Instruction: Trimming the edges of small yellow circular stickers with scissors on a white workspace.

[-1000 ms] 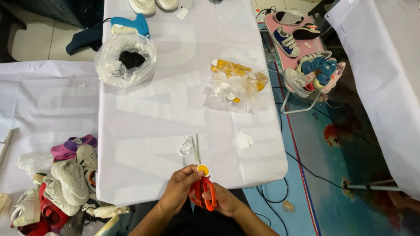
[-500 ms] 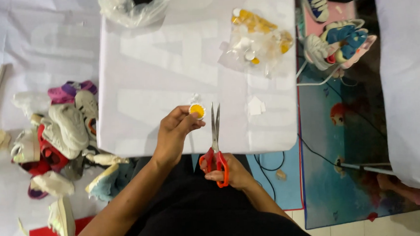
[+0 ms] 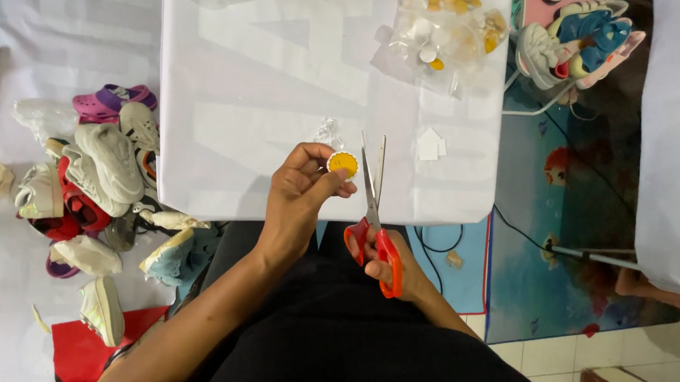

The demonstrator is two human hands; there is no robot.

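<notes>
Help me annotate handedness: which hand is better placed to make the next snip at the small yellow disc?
Right hand: it grips the red-handled scissors, blades open beside the yellow disc, which the left hand pinches.

The scissors (image 3: 375, 212) have shiny metal blades and smooth red plastic handles. The little round disc (image 3: 343, 164) looks yellow with a pale rim and a dull finish. The surface (image 3: 271, 85) wears a smooth white cloth with soft folds. The bag (image 3: 445, 39) on it is thin, clear, crinkly plastic. The shoes (image 3: 110, 162) on the floor look like soft cloth and rubber.
</notes>
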